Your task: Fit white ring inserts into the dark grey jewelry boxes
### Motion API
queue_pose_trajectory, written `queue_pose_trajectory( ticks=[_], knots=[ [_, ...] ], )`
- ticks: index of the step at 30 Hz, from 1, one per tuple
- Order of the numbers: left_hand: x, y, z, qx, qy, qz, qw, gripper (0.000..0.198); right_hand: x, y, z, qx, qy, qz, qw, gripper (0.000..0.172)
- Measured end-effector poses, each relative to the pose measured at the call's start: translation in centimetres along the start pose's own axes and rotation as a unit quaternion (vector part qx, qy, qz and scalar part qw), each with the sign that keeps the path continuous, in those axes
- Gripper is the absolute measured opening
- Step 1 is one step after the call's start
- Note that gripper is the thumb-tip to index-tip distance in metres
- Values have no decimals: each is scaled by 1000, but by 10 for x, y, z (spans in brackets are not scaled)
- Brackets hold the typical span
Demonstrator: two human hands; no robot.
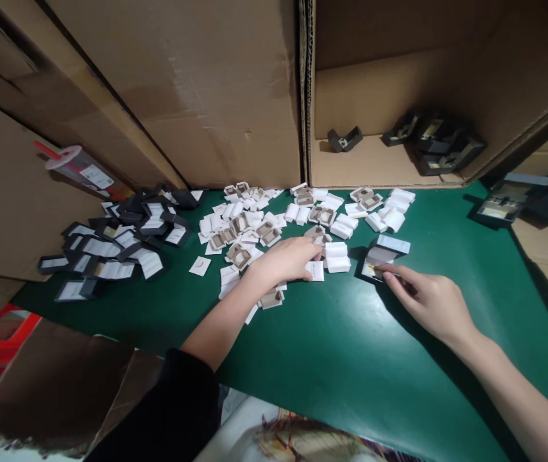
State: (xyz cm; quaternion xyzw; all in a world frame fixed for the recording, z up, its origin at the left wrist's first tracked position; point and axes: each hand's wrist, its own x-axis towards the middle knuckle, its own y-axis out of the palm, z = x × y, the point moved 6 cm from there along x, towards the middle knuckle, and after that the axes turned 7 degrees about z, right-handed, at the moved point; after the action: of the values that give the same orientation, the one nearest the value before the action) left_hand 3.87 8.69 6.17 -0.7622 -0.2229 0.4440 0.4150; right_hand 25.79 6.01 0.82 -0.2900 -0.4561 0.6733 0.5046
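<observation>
My left hand (289,260) reaches into a spread of small white and grey folded box inserts. Its thumb and fingers are closed at a small white card (317,272) with print on it. Just beyond the fingertips lies a white folded insert (337,258). My right hand (435,305) has thumb and index finger pinched at the near right edge of a small hinged box (385,248), which stands with its lid raised. Something gold-coloured shows inside this box, partly covered by the fingertips.
Black boxes with white linings (115,240) are heaped at left, beside a clear tub (84,168). A large carton (365,96) at the back holds several dark open boxes (440,144). More dark boxes (512,197) stand at right. An open carton (62,378) is below left.
</observation>
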Motion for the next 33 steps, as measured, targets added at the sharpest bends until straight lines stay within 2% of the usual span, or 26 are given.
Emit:
queue_pose_trajectory(
  ticks=[14, 33],
  knots=[
    [1, 1, 2, -13, -1, 26, 1000, 34, 0, 2, -2, -6, 2, 6, 1000, 39],
    [3, 3, 1, -3, -4, 23, 1000, 30, 1, 3, -2, 1, -1, 12, 1000, 37]
  ],
)
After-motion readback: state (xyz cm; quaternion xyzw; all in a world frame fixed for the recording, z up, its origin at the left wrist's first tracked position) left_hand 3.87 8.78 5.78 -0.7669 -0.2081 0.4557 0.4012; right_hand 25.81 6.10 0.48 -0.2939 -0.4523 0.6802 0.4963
